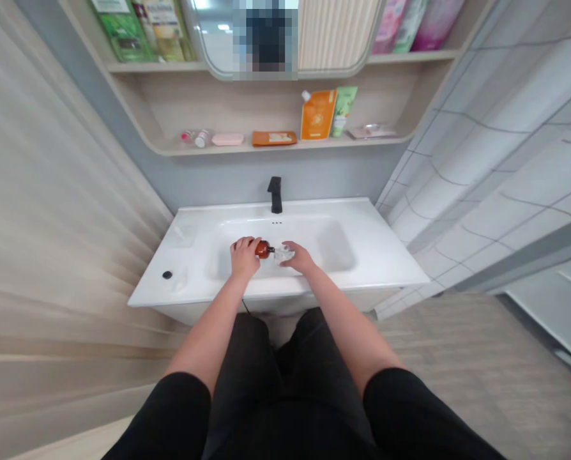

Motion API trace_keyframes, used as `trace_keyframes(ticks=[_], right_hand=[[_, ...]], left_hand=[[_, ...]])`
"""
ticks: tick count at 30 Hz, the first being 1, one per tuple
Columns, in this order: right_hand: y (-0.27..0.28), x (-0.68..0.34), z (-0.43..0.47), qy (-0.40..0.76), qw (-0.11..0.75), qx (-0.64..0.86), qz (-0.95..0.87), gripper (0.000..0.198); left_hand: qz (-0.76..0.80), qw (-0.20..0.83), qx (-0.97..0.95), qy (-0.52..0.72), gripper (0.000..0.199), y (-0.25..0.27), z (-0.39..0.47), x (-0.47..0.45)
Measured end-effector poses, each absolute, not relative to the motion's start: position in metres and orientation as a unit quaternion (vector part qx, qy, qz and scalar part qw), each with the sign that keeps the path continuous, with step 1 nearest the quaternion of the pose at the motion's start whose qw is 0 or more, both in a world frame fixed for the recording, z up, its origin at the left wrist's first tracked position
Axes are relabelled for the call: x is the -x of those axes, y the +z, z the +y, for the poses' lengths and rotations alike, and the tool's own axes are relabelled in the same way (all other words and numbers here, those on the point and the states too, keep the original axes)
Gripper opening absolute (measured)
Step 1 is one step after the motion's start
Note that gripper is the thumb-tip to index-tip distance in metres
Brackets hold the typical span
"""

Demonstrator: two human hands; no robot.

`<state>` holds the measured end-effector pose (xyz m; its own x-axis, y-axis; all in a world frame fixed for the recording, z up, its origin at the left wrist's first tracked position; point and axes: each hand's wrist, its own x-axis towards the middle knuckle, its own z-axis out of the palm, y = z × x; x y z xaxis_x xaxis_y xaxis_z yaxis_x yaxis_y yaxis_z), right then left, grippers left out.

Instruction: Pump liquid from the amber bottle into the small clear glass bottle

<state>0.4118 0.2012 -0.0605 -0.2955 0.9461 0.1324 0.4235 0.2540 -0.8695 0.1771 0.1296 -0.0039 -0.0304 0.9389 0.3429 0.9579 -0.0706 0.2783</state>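
Observation:
Over the white sink basin point(336, 246), my left hand point(245, 257) is wrapped round a brown bottle point(263, 250). The bottle lies tilted on its side, its narrow dark neck pointing right. My right hand point(299, 257) holds a small clear container point(282, 254) with its fingers curled about it. The bottle's neck meets or nearly meets the clear container's edge; I cannot tell whether they touch. What is inside the clear container cannot be made out. A small black round cap point(167, 275) lies on the counter to the left.
A black faucet point(276, 195) stands behind the basin. Above it, a shelf point(209, 149) carries an orange pouch point(318, 116), a green tube point(343, 112), an orange packet point(274, 138) and a pink case point(227, 139). A curtain point(50, 223) hangs at the left; a tiled wall point(506, 147) is at the right.

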Motion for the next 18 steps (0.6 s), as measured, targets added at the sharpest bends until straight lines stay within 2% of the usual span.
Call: trace_keyframes(ticks=[18], right_hand=[[-0.0578, -0.4113, 0.1993, 0.374, 0.338, 0.486, -0.714, 0.086]], left_hand=[[-0.679, 0.041, 0.697, -0.227, 0.063, -0.0058, 0.1298, -0.176]])
